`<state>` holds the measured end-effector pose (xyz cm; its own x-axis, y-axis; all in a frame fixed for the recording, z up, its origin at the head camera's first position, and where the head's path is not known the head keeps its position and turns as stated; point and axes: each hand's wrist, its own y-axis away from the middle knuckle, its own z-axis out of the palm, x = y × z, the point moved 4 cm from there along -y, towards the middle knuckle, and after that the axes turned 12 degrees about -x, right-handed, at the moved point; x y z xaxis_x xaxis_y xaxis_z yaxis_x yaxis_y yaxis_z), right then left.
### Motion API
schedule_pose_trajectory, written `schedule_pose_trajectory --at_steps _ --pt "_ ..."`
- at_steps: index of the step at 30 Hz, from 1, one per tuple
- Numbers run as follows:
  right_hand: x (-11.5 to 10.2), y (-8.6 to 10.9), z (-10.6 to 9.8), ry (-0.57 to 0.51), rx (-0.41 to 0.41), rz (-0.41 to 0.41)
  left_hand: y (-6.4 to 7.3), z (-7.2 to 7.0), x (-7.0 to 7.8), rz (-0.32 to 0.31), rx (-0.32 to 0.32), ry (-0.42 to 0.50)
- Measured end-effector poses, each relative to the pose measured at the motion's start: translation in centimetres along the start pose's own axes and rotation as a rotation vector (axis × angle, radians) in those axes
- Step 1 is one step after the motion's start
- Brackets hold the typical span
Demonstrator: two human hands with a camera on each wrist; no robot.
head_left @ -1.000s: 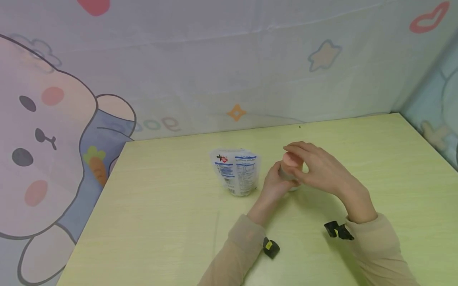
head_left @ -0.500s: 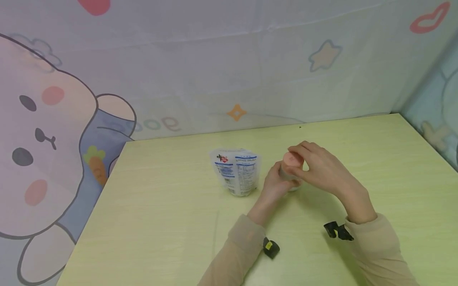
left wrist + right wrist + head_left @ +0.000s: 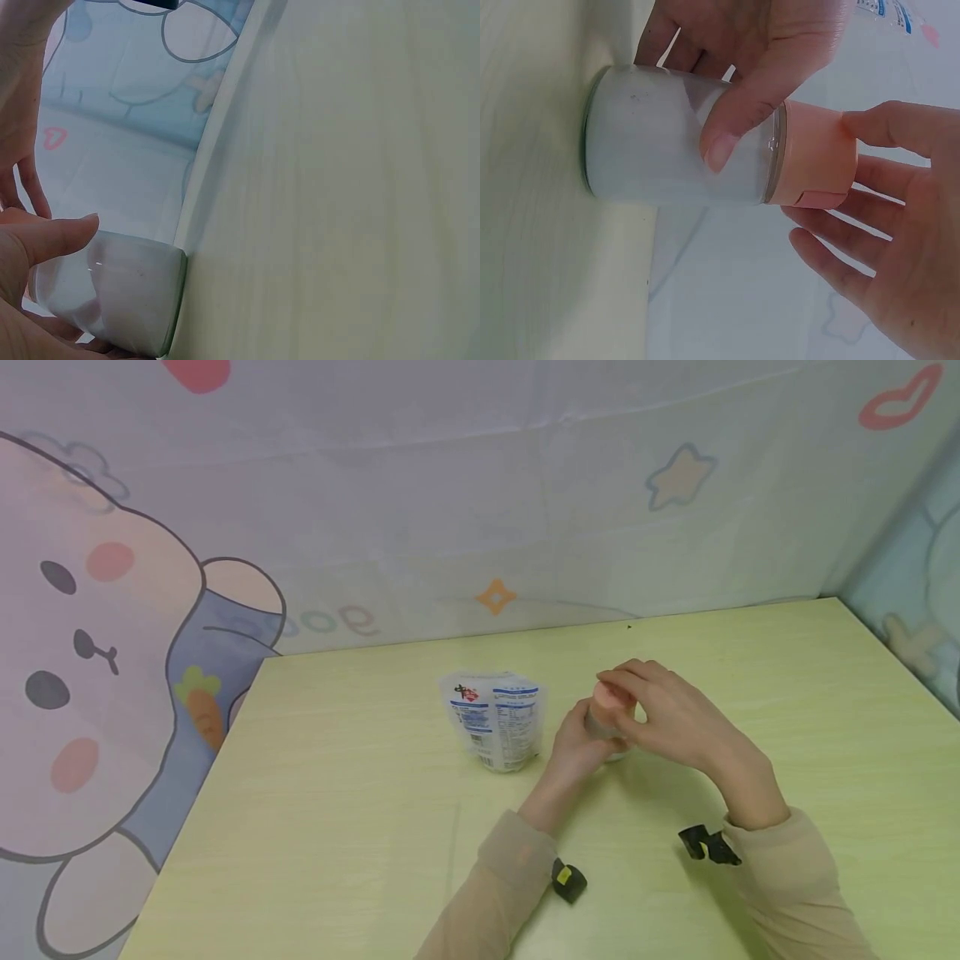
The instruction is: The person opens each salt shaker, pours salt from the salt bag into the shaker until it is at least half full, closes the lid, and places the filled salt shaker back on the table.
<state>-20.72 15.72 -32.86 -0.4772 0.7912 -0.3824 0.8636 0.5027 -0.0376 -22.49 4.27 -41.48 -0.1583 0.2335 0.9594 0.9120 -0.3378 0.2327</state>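
A clear glass jar (image 3: 652,135) filled with white stands upright on the table, its base right at the surface. On its top sits a pink lid (image 3: 817,154) with a small tab at the edge. My left hand (image 3: 577,747) grips the jar's body from the left, thumb across its front. From the right, my right hand (image 3: 671,714) holds the lid (image 3: 609,693) between thumb and fingers. In the left wrist view the jar's lower part (image 3: 135,292) shows below my left thumb, while the lid is mostly hidden by the hands.
A white printed bag (image 3: 498,727) with blue bands stands left of the jar. Behind the pale wooden table (image 3: 337,818) hangs a cartoon-patterned cloth (image 3: 420,510). Each wrist wears a black device, one at the left cuff (image 3: 568,881).
My right fingers shift round the lid, first back to the right, then forward over it again. The left hand, jar and bag stay in place.
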Motion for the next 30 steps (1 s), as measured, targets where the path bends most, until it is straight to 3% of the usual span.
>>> schedule_pose_trajectory --at_steps 20,30 --pt "0.24 -0.12 -0.24 0.027 0.097 0.027 0.06 0.05 0.25 0.014 -0.009 -0.018" --pt "0.20 -0.19 0.20 -0.002 0.017 -0.001 -0.02 -0.08 0.05 0.015 -0.007 -0.008"
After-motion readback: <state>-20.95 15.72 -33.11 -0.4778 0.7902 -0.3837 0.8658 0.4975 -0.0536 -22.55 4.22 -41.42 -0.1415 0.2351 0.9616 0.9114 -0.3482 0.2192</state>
